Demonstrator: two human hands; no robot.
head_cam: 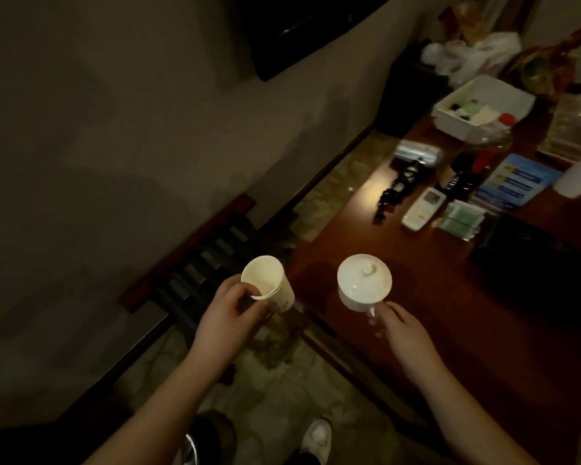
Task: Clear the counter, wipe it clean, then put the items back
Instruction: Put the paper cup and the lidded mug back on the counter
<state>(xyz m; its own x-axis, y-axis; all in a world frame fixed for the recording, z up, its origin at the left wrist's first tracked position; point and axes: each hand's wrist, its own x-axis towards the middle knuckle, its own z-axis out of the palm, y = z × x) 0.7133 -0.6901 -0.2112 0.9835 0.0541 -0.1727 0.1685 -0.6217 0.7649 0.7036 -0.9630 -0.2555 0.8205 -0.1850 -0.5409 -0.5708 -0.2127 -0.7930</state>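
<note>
Holding a paper cup (268,286) in the left hand (230,313) off the counter's (433,297) near end, pinching a lidded white mug (364,284) by its handle in the right hand (398,325), over the wood; remaining clutter lying ahead, rightward.

Dim hotel-style room, by the look of it.
A wall-hung TV (302,31) above a wooden counter (433,313) with a lidded teacup (364,283), paper cups (267,280), a remote (423,208), sachets (462,219) and a toiletry tray (480,105).
</note>
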